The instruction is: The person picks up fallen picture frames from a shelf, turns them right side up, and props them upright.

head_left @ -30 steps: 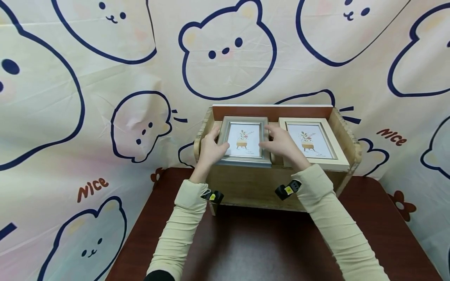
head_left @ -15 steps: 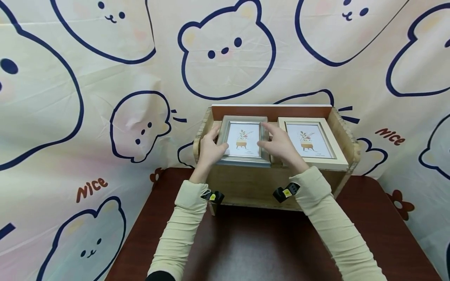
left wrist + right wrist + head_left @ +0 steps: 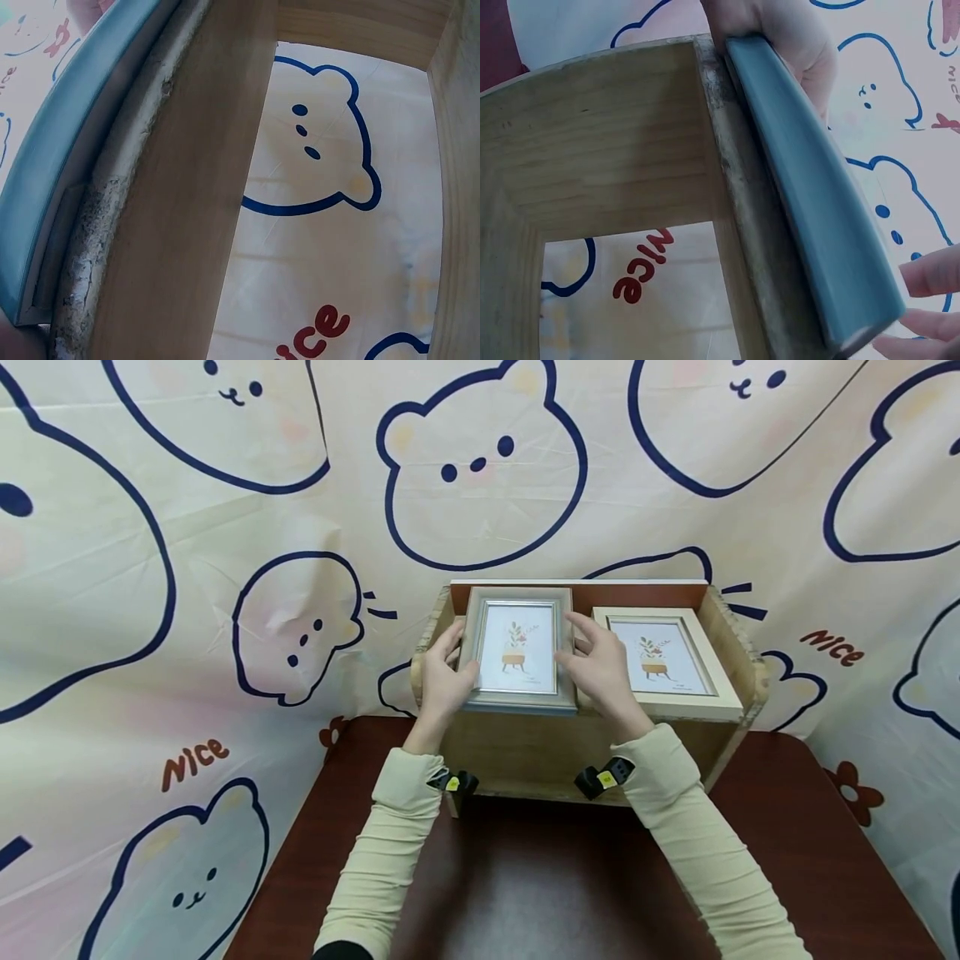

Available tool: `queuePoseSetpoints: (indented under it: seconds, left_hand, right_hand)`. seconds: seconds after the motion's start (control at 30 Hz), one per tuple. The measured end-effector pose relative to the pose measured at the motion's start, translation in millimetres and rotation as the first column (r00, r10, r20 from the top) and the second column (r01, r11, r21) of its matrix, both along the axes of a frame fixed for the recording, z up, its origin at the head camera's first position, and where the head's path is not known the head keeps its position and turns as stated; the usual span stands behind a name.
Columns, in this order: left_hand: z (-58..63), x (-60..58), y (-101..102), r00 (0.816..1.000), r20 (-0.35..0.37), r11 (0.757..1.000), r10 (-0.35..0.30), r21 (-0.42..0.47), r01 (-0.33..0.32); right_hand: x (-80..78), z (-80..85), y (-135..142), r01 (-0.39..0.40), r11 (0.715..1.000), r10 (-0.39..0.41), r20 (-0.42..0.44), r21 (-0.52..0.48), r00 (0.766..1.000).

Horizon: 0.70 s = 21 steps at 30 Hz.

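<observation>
A silver-grey picture frame with a potted-plant print stands tilted up, its lower edge at the front of the wooden shelf unit's top. My left hand grips its left side, thumb along the front edge. On the opposite side, my right hand holds it between thumb and fingers. The frame's bottom edge looks bluish in the right wrist view, close over the rough board edge. To its right, a cream picture frame with a similar print lies in the top, untouched.
The wooden shelf unit has raised sides and a reddish-brown back panel; its interior is open in both wrist views. It stands on a dark reddish table. A cloth printed with cartoon animals hangs behind.
The silver-grey frame's far edge has risen, so it tilts more towards me. My right hand has changed its hold along the right side. The cream frame stays put.
</observation>
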<state>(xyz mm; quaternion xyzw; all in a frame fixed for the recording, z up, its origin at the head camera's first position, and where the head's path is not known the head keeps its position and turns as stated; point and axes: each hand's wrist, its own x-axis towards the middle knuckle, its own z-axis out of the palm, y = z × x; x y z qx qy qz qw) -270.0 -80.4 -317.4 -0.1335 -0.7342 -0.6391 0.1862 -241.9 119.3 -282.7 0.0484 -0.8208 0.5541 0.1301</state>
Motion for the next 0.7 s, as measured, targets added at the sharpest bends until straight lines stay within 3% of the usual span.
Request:
queuePoseSetpoints:
  seconds: [0.23, 0.4, 0.53, 0.7]
  left_hand:
    - [-0.1, 3.7, 2, 0.998, -0.055, 0.998, -0.016, 0.067, 0.02]
    - [0.9, 4.6, 4, 0.996, -0.091, 0.994, -0.019, 0.107, 0.029]
    - [9.7, 13.5, 6, 0.993, -0.115, 0.993, -0.012, 0.114, 0.025]
    - [18.8, 22.9, 9, 0.99, -0.139, 0.991, -0.017, 0.13, 0.035]
  right_hand:
    - [-5.8, -0.4, 9, 0.02, 0.997, -0.014, 0.071, -0.081, 0.997]
    - [-9.9, 3.4, 17, -0.049, 0.991, 0.064, 0.123, -0.122, 0.99]
    - [-12.3, 6.8, 21, -0.095, 0.983, 0.118, 0.146, -0.154, 0.982]
    - [-14.5, 5.8, 23, -0.092, 0.986, 0.11, 0.125, -0.143, 0.986]
